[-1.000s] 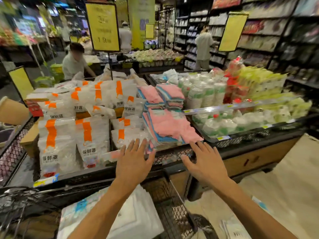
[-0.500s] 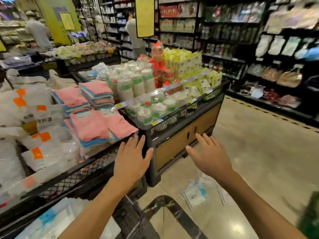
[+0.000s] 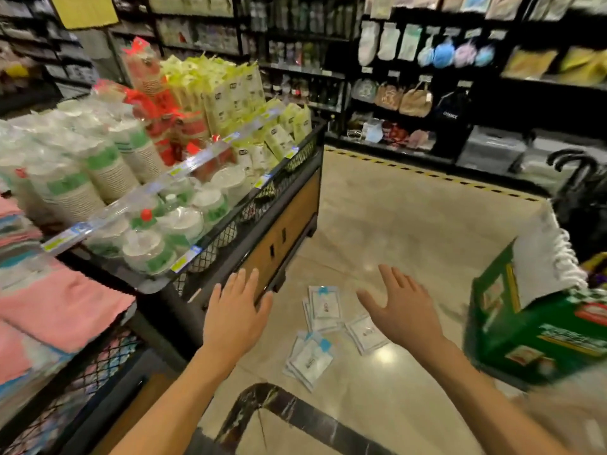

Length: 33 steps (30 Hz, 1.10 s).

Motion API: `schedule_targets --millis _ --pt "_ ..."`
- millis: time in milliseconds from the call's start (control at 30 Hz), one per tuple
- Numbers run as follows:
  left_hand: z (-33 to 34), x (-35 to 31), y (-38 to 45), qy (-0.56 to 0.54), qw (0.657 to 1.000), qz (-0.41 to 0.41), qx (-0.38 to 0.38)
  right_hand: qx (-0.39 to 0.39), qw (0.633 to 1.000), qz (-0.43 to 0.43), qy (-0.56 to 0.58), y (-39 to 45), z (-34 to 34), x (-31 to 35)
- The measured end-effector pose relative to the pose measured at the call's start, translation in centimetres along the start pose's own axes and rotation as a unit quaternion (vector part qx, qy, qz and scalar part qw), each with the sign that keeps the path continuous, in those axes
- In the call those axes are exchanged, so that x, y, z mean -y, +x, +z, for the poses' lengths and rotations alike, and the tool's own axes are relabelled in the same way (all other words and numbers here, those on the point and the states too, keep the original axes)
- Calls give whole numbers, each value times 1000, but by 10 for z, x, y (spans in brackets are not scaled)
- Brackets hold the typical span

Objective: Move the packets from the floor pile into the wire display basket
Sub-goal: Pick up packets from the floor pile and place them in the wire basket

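Both hands are raised over the floor, fingers spread, holding nothing. The left hand (image 3: 235, 318) hangs in front of the near corner of the wire display basket (image 3: 262, 195), which carries stacked cups and bowls. The right hand (image 3: 405, 311) hangs right of it. The packets (image 3: 323, 307) lie scattered on the floor (image 3: 394, 224) between and below the 2 hands. A green carton (image 3: 538, 336) stands at right.

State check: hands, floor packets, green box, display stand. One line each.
left hand: open, fingers spread, holding nothing
right hand: open, fingers spread, holding nothing
packets: loose on the floor, untouched
green box: open top, white cloth hanging out
display stand: stocked with cups and bowls
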<state>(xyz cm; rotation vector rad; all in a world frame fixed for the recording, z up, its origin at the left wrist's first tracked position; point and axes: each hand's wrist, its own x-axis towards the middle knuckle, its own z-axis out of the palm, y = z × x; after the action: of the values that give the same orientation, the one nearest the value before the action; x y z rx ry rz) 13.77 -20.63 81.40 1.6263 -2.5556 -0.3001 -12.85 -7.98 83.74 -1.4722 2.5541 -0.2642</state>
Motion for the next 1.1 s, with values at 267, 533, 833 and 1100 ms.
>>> schedule_targets --millis 267,533,833,1100 --pt "51 -19 92 -13 999 31 43 29 997 67 -17 68 29 -48" --pt "115 -58 163 14 995 11 96 103 991 85 -9 166 83 -108" --pt "203 -72 247 55 989 -26 133 142 987 69 -14 263 161 -154" --pt "399 -12 290 62 975 -31 210 195 974 109 -23 288 350 -192"
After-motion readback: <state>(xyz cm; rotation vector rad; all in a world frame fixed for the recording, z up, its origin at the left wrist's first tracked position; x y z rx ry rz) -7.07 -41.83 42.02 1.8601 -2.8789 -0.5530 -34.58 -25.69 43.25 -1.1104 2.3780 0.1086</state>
